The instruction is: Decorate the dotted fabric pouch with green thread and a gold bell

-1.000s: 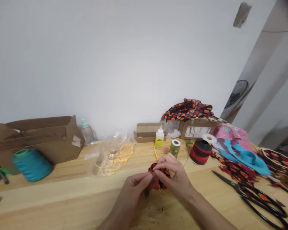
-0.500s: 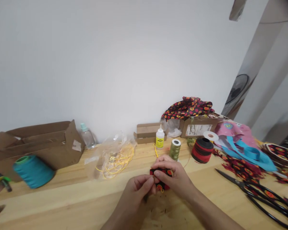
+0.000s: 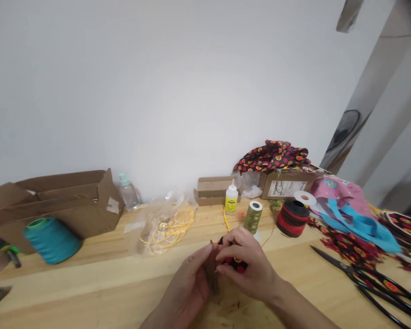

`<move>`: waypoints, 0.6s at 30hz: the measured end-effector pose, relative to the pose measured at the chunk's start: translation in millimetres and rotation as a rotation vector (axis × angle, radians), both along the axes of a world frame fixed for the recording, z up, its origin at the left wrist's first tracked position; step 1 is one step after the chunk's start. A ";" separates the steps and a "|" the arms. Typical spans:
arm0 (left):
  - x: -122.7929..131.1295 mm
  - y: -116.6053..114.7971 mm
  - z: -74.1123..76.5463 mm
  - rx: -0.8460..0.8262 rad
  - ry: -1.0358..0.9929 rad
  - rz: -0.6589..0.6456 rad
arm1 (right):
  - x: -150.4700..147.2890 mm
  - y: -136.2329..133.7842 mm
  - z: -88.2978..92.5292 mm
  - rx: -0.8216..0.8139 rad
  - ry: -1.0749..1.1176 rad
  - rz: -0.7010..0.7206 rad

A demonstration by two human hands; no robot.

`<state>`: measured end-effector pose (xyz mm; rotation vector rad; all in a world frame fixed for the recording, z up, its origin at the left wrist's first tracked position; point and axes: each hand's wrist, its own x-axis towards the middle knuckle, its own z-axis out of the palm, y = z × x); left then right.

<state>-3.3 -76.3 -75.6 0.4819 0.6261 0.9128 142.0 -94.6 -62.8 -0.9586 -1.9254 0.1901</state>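
Note:
My left hand (image 3: pixel 192 281) and my right hand (image 3: pixel 245 262) meet low in the middle of the view, over the wooden table. Between them is a small black fabric piece (image 3: pixel 239 264) printed with red and orange round motifs, mostly covered by my right fingers. My left thumb and fingers close on its left side, where a blurred brownish-green bit hangs that I cannot make out. The right thumb and forefinger pinch close together at the near side of the fabric. Just beyond stand a spool of olive thread (image 3: pixel 253 217) and a yellow-labelled white bottle (image 3: pixel 231 198); a yellow cord (image 3: pixel 226 220) lies there too.
Large black scissors (image 3: pixel 354 272) lie at right, near fabric scraps (image 3: pixel 349 242) and blue ribbon (image 3: pixel 366 226). A red-and-black roll (image 3: pixel 292 219) stands behind. Leftward are yellow cord in a plastic bag (image 3: pixel 171 228), a teal thread cone (image 3: pixel 53 241) and a cardboard box (image 3: pixel 89 219).
My left hand has turned, its thumb now pointing up. My right fingers have shifted over the fabric piece, covering more of it. The whole view has moved slightly.

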 end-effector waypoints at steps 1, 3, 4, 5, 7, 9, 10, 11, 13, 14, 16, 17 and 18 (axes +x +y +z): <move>0.6 -0.4 -0.6 -0.005 -0.001 0.020 | -1.7 -0.7 -1.1 0.022 -0.033 -0.001; 2.2 -1.0 -1.3 0.002 -0.020 0.030 | -5.3 -2.1 -2.8 0.054 -0.092 -0.019; 3.1 -1.3 -1.5 0.011 -0.031 0.022 | -6.9 -2.5 -3.4 0.067 -0.122 -0.036; 3.8 -1.6 -1.6 0.023 -0.041 0.012 | -8.3 -2.8 -3.8 0.076 -0.153 -0.059; 4.9 -2.2 -1.7 0.050 -0.053 -0.009 | -9.9 -2.6 -4.7 0.089 -0.209 -0.103; 5.2 -3.0 -1.9 0.075 -0.051 -0.018 | -10.3 -1.6 -5.3 0.103 -0.234 -0.126; 5.2 -3.2 -2.0 0.085 -0.047 -0.015 | -10.2 -1.1 -5.5 0.105 -0.230 -0.121; 5.1 -3.4 -2.2 0.093 -0.042 -0.012 | -10.1 -0.6 -5.5 0.104 -0.213 -0.108; 4.9 -3.5 -2.6 0.091 -0.031 -0.006 | -9.9 0.0 -5.1 0.085 -0.142 -0.068; 4.9 -3.4 -2.6 0.085 -0.028 -0.007 | -10.0 0.2 -4.7 0.065 -0.095 -0.048; 5.0 -3.2 -2.1 0.081 -0.021 -0.011 | -10.4 0.0 -3.8 0.008 0.002 -0.016; 5.1 -3.2 -1.4 0.084 -0.013 -0.016 | -10.5 -0.2 -3.5 -0.028 0.046 -0.006; 5.1 -3.2 -0.5 0.092 -0.002 -0.019 | -10.4 -0.6 -3.2 -0.068 0.082 0.000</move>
